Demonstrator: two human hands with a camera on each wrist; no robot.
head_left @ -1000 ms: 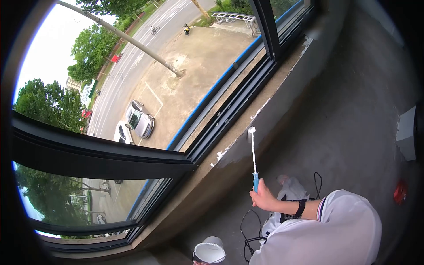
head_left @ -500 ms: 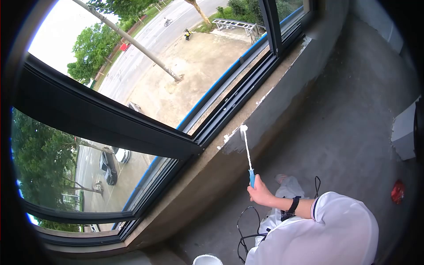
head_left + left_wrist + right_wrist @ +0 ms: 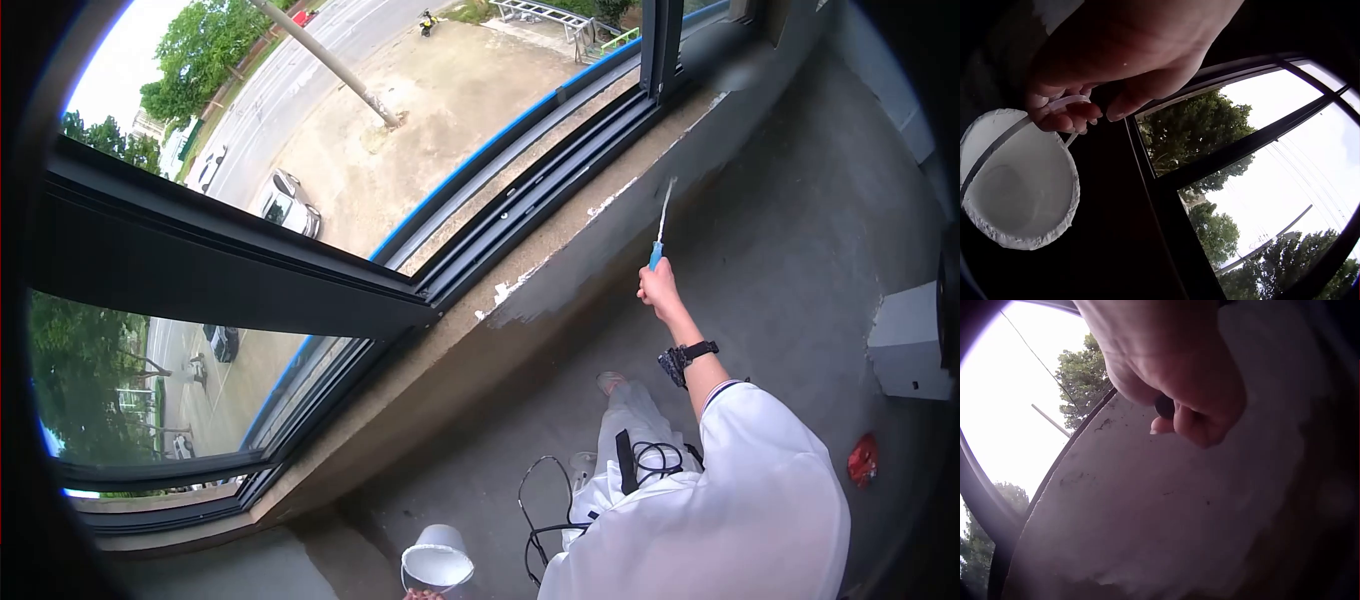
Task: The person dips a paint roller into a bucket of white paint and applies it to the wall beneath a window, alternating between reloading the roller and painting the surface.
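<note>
My right hand [image 3: 658, 286] grips the blue handle of a paint roller [image 3: 657, 254] with a thin, white-coated shaft. The arm is stretched forward, and the roller's tip lies at the grey wall [image 3: 600, 255] below the window sill. In the right wrist view the fingers curl round the handle, whose dark butt end [image 3: 1164, 407] shows; the rest is hidden behind the hand. My left hand [image 3: 1116, 62] holds a white bucket [image 3: 1019, 181] by its bail, the fingers hooked round the plastic grip. White paint coats the bucket's rim and inside.
White paint patches [image 3: 505, 292] line the edge of the sill. Dark window frames [image 3: 240, 260] stand to the left. Black cables [image 3: 540, 515] hang beside my legs. A red bag-like thing [image 3: 863, 460] and a pale box [image 3: 908, 345] lie on the floor at right.
My right hand and the paint roller have moved forward and right along the wall, the tip leaving the sill edge for a farther, lower spot. The bucket shows more fully again.
</note>
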